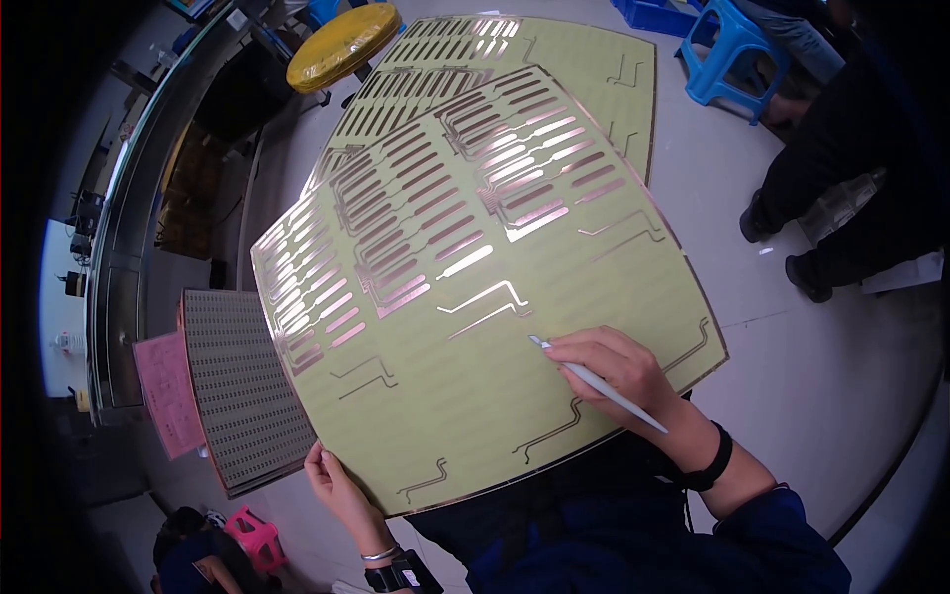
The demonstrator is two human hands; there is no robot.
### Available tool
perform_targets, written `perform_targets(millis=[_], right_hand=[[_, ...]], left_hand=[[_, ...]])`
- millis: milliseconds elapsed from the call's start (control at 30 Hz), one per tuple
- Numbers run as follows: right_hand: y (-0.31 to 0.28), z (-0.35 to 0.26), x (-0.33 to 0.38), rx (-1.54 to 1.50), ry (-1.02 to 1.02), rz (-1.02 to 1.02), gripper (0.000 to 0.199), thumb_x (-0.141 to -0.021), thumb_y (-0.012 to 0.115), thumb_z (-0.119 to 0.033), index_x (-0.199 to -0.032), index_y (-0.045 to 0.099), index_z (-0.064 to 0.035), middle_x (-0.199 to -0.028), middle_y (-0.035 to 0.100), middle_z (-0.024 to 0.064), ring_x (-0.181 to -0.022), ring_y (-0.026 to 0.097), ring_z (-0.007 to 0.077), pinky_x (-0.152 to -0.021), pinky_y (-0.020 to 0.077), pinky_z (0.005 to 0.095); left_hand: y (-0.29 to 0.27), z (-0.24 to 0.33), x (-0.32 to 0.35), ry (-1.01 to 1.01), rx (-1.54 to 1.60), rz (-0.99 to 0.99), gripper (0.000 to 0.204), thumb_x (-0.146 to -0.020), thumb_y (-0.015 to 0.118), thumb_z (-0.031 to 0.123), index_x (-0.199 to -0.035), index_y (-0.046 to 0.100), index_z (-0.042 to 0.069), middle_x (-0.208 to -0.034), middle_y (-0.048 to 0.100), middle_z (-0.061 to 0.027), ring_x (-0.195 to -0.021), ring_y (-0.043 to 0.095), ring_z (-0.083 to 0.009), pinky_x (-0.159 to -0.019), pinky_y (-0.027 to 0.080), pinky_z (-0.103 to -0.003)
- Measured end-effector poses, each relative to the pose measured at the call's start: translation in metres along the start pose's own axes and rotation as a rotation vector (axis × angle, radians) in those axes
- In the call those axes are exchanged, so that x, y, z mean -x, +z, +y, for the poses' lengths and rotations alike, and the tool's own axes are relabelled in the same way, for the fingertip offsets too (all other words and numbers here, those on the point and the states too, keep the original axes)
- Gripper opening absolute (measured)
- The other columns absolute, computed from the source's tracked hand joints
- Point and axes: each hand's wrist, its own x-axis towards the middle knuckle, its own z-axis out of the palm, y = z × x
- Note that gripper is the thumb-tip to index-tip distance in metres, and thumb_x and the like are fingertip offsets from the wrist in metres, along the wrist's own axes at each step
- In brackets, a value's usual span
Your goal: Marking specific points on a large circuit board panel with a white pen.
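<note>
A large pale-green circuit board panel (475,366) with rows of shiny copper strips and thin bent traces tilts across my lap. My left hand (341,490) grips its near left edge, thumb on top and the other fingers mostly hidden. In my right hand (618,371) is a slim white pen-shaped tool (628,404), held like a pencil. Its small tip points left, at or just above the bare green surface beside a bent copper trace (495,297); contact cannot be told. The exact kind of tip is too small to make out.
A second similar panel (594,74) lies beyond and partly under mine. On the left, a dotted grey panel (247,396) leans over a pink sheet (168,391). A yellow round stool (341,49), a blue stool (732,59) and a pink stool (255,535) stand around. Other people sit nearby.
</note>
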Motion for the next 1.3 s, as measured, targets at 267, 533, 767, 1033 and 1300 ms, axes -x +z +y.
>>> perform_targets(millis=[267,533,767,1033,1300], right_hand=[[-0.002,0.000,0.002,-0.019,0.008,-0.004,0.025,-0.075,0.067,0.001,-0.099,0.064,-0.0021,-0.093,0.066,0.0104,-0.083,0.064,0.0254,-0.073,0.0534,0.0321],[-0.002,-0.001,0.001,-0.007,-0.003,-0.001,0.024,-0.076,0.068,0.000,-0.099,0.065,-0.0025,-0.093,0.066,0.0103,-0.083,0.064,0.0253,-0.072,0.0536,0.0318],[-0.001,-0.011,0.008,0.069,-0.035,-0.009,0.024,-0.079,0.067,-0.007,-0.103,0.065,-0.0057,-0.098,0.066,0.0107,-0.086,0.064,0.0251,-0.075,0.0529,0.0330],[-0.003,-0.006,-0.001,0.286,-0.016,-0.213,0.048,-0.085,0.058,-0.018,-0.131,0.049,-0.0062,-0.125,0.053,0.0210,-0.117,0.050,0.0352,-0.100,0.0396,0.0443],[-0.130,0.046,0.075,0.656,0.596,0.168,0.034,-0.095,0.048,-0.023,-0.125,0.051,-0.0052,-0.102,0.066,0.0185,-0.085,0.065,0.0375,-0.078,0.0507,0.0399]], left_hand=[[-0.001,-0.002,0.001,0.007,0.035,0.003,0.021,-0.098,0.046,0.015,-0.110,0.053,-0.001,-0.102,0.058,-0.0062,-0.092,0.054,-0.0104,-0.084,0.044,-0.025],[-0.001,-0.001,0.001,0.010,0.018,0.002,0.021,-0.098,0.045,0.015,-0.111,0.052,-0.001,-0.104,0.057,-0.0066,-0.094,0.053,-0.0113,-0.085,0.044,-0.026],[-0.005,-0.001,0.001,0.008,0.033,0.003,0.021,-0.099,0.044,0.016,-0.111,0.052,0.000,-0.104,0.057,-0.0068,-0.095,0.053,-0.0116,-0.086,0.044,-0.026],[-0.007,-0.007,-0.001,0.019,0.035,-0.022,0.022,-0.099,0.045,0.017,-0.110,0.052,-0.001,-0.103,0.058,-0.0068,-0.095,0.053,-0.0121,-0.086,0.043,-0.026],[-0.007,-0.001,-0.002,0.030,0.049,-0.038,0.023,-0.099,0.045,0.017,-0.108,0.054,-0.002,-0.102,0.059,-0.0070,-0.093,0.053,-0.0121,-0.085,0.044,-0.027]])
